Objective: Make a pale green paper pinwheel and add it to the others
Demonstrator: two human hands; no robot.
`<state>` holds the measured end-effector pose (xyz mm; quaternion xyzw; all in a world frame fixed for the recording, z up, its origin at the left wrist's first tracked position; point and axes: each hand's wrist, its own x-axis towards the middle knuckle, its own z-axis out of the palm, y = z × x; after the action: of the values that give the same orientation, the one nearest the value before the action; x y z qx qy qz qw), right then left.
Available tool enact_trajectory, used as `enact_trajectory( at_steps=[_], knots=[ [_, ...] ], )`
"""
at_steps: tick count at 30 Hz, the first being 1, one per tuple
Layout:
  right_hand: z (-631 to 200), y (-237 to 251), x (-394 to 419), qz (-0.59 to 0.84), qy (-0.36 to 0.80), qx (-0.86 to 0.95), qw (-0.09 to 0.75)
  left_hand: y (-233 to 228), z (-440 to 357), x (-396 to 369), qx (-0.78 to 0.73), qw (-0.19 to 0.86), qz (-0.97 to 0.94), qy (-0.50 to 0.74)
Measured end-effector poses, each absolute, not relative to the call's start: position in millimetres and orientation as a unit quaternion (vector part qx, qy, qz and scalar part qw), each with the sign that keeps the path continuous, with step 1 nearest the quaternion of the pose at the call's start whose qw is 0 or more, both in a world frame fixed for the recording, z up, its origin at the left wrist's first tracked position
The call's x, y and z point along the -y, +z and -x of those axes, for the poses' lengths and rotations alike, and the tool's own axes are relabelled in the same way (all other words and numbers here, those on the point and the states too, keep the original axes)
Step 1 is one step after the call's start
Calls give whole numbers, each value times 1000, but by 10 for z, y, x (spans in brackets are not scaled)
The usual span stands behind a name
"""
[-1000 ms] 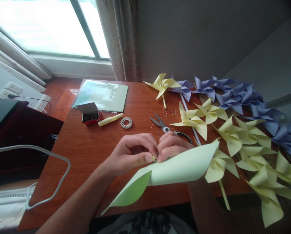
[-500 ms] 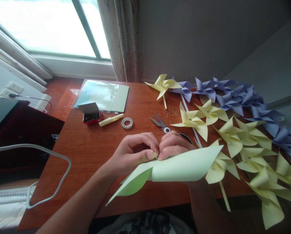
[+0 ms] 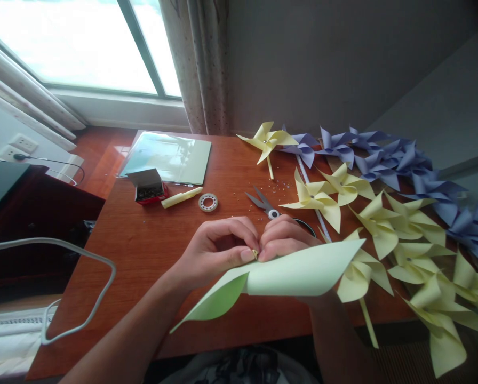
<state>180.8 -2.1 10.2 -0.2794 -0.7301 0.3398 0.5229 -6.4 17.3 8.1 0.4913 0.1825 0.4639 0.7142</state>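
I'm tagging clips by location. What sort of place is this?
Probably a room in a home, used here for papercraft: there is a spotted curtain beside the window, and yellow paper pinwheels lie on a wooden table.

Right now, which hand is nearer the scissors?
The right. In this view the right hand covers part of the handles of the scissors, just on the near side of them; the left hand is farther off, to their left and also nearer the person.

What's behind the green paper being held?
Above the green paper, part of the right hand shows; below it, the forearm and wooden table. The paper covers the rest of that hand.
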Motion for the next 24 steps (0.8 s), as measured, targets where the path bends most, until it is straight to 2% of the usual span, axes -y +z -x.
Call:
enact_trajectory(
  at_steps=[12,24],
  knots=[
    [-1882,209,10,313,242,794,461,135,174,-220,-265,598,-618,437],
    [-1927,210,59,323,214,821,418,120,156,-220,-254,614,-626,407]
  ],
)
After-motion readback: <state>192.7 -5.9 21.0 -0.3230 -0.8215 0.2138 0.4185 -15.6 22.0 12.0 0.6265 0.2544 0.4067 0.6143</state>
